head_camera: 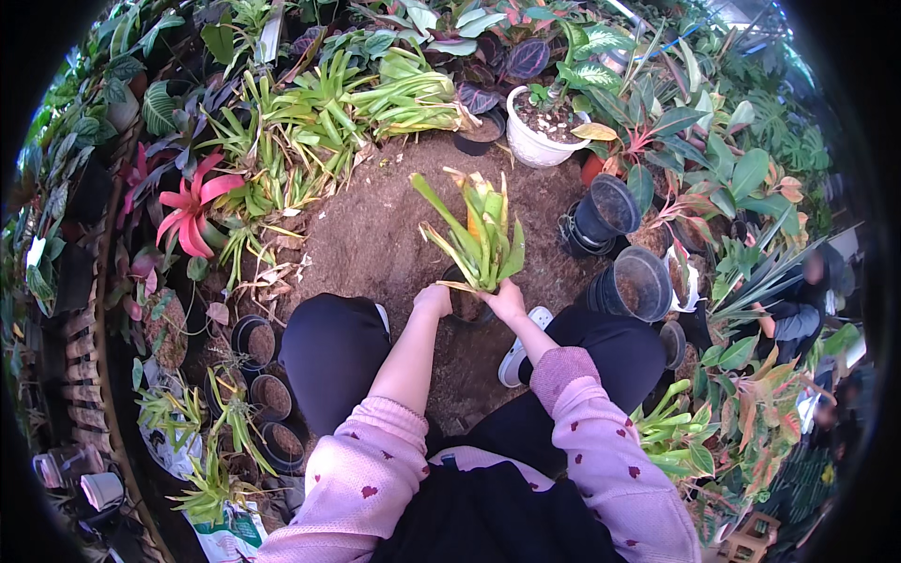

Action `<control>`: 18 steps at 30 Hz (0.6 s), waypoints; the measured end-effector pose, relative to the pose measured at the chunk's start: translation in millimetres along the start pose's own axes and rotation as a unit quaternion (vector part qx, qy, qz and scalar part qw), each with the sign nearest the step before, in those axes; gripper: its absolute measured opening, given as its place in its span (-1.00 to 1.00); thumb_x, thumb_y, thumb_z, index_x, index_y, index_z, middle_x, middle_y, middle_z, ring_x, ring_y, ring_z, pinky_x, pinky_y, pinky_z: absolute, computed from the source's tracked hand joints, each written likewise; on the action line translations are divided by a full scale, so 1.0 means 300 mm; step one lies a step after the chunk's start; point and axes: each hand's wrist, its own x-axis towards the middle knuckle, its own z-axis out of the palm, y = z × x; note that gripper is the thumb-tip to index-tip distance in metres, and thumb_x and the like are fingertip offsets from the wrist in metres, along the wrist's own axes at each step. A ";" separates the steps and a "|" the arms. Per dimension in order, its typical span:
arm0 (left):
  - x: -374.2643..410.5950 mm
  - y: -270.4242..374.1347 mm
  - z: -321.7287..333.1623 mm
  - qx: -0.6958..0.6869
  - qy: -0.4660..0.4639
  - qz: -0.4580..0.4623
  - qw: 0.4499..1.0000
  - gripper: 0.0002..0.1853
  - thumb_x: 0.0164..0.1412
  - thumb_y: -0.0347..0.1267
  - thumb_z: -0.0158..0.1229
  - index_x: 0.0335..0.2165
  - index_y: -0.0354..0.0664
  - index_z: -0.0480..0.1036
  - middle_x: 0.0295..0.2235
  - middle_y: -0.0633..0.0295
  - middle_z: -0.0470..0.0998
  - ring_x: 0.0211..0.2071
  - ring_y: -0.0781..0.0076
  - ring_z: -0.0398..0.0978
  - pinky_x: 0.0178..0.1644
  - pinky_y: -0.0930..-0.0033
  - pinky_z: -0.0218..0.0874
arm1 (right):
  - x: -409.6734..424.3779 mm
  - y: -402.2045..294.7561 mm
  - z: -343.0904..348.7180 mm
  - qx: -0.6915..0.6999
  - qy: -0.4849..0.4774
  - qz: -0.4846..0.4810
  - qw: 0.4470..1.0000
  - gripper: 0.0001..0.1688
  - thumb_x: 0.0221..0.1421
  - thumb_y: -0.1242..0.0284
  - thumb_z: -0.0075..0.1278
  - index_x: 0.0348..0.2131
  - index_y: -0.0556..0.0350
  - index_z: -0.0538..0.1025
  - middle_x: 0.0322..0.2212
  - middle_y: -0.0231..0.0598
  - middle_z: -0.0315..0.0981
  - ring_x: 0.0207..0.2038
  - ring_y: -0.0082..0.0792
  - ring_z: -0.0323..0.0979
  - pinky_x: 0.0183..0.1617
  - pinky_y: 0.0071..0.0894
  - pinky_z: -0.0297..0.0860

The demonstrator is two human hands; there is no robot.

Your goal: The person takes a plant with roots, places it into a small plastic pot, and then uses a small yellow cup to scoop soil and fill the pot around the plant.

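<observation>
A leafy green plant [486, 236] with broad trimmed leaves and yellowed inner ones stands over a small black pot [467, 307] on the soil before me. My right hand [504, 301] grips the plant low at its base, on the right side. At the pot's left edge, my left hand [432, 300] is curled around the rim, its fingertips hidden. Brown potting soil shows inside the pot between my hands. Leaves and my right hand hide part of the rim, so I cannot tell how deep the plant's base sits.
Cut green plants [310, 119] lie piled at the back left. A white pot [545, 137] stands at the back; stacked black pots [633, 285] lean by my right knee. Soil-filled pots [271, 397] stand left of my left knee. Another person [795, 310] is at far right.
</observation>
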 end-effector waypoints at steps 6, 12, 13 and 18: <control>-0.004 -0.019 0.035 -0.113 -0.001 0.166 0.980 -0.29 -0.20 -0.13 0.30 -0.03 -0.16 0.32 -0.08 0.01 0.41 -0.02 0.07 0.32 0.08 0.24 0.12 | -0.006 0.036 0.044 -0.042 0.016 0.007 0.999 -0.36 -0.23 0.35 0.15 -0.07 -0.02 0.34 -0.34 0.04 0.47 -0.23 0.03 0.42 -0.12 -0.10 0.32; -0.020 0.020 0.060 -0.385 -0.018 0.121 0.915 -0.29 -0.16 -0.05 0.28 -0.06 -0.22 0.35 -0.09 -0.02 0.41 -0.01 0.17 0.33 0.06 0.27 0.12 | -0.006 -0.030 0.061 -0.083 0.013 0.021 0.996 -0.32 -0.20 0.34 0.12 -0.01 -0.18 0.28 -0.36 0.04 0.47 -0.26 0.06 0.42 -0.14 -0.04 0.33; -0.020 0.036 0.067 -0.441 -0.023 0.112 0.890 -0.30 -0.16 -0.05 0.28 -0.07 -0.22 0.36 -0.09 -0.01 0.41 -0.01 0.17 0.34 0.06 0.27 0.13 | -0.020 -0.035 0.069 -0.085 0.023 0.009 0.996 -0.37 -0.18 0.34 0.10 -0.04 -0.17 0.29 -0.36 0.03 0.46 -0.27 0.07 0.42 -0.17 -0.02 0.34; -0.008 0.041 0.122 -0.415 0.206 -0.116 0.878 -0.17 -0.35 0.21 0.24 -0.18 -0.19 0.46 -0.20 -0.13 0.46 -0.13 0.07 0.43 -0.04 0.20 0.23 | -0.076 -0.148 0.120 -0.081 0.051 -0.056 0.994 -0.66 -0.13 0.41 0.03 -0.29 -0.01 0.30 -0.42 0.01 0.46 -0.33 0.03 0.43 -0.27 -0.02 0.36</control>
